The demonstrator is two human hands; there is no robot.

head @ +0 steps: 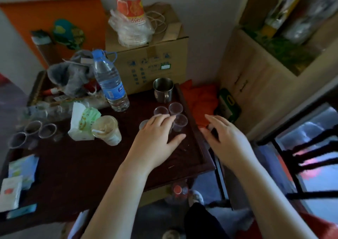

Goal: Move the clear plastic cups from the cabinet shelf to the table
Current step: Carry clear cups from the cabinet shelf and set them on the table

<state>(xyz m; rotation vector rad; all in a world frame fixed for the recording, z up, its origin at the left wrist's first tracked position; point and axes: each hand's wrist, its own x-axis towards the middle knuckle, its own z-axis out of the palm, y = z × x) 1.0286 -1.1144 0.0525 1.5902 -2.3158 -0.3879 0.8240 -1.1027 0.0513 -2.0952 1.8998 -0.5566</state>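
**One head view, steeply down**

You look from head height, forward and down, close over the dark wooden worktop [76,167]. The pale wooden cabinet [256,85] sits at right, the brown cardboard box [151,59] straight ahead against the wall.

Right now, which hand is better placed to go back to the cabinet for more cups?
Probably the right hand. It hovers past the table's right edge, on the side where the cabinet stands, and looks empty. The left hand lies over the clear plastic cups on the table.
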